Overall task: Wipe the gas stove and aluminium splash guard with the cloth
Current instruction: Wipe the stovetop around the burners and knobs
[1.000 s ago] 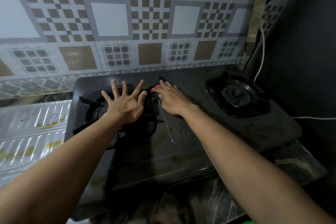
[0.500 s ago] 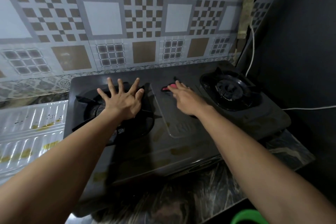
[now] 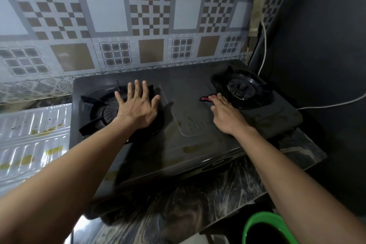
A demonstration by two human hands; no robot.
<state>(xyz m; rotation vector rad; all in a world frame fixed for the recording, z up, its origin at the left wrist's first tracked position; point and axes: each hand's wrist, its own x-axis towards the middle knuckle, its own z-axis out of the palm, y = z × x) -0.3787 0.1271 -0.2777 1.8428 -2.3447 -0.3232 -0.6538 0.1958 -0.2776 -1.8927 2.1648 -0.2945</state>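
A: How many of each?

B: 1 gas stove with 2 burners, 1 ribbed aluminium splash guard lying left of it, 2 hands.

A: Where are the hands?

B: The left hand lies flat, fingers spread, on the left burner. The right hand presses down on a red-and-black cloth beside the right burner.

A: The stove's long axis?

B: Left to right along the marbled counter.

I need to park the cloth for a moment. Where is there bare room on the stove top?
The flat centre panel of the stove is bare between the left hand and the right hand, as is the front strip toward its edge. Both burners are crowded: left burner under the palm, right burner beside the cloth.
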